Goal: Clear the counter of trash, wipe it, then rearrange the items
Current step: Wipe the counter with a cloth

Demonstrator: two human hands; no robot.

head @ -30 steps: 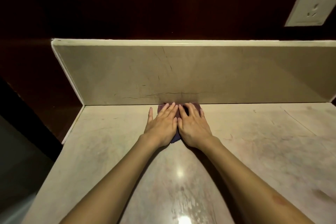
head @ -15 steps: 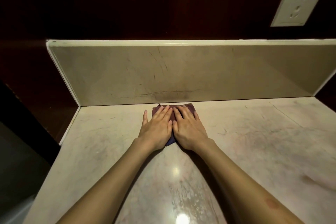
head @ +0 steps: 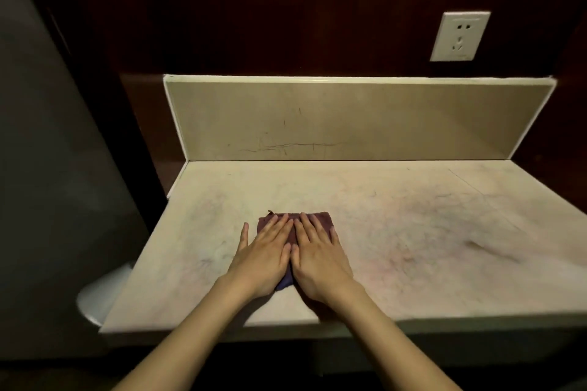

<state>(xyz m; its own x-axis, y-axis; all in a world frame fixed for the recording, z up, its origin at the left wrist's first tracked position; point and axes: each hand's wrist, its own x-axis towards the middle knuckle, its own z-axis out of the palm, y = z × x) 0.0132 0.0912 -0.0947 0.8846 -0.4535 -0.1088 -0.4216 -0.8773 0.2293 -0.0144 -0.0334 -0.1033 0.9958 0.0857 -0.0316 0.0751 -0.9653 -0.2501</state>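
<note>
Two bare hands pressing a cloth flat on a counter. The left hand (head: 265, 259) and right hand (head: 319, 259) lie palm-down side by side, their inner edges touching, on a dark purple cloth (head: 320, 220). The fingers (head: 279, 227) of both hands are straight and held close together, pointing toward the backsplash; only the left thumb stands apart, its tip resting on the bare stone beside the cloth. The cloth shows beyond the fingertips and as a small bluish corner between the two wrists; the rest is hidden beneath the palms. It sits on the pale, veined counter (head: 428, 232), left of centre and nearer the front edge than the upright beige backsplash (head: 349, 117), which carries a thin horizontal crack. A dark smudge marks the counter surface at far right. Above, a white wall socket (head: 460, 36) is set in dark wood panelling. A white rounded object (head: 101, 295), unidentifiable, lies below the counter's left corner.
</note>
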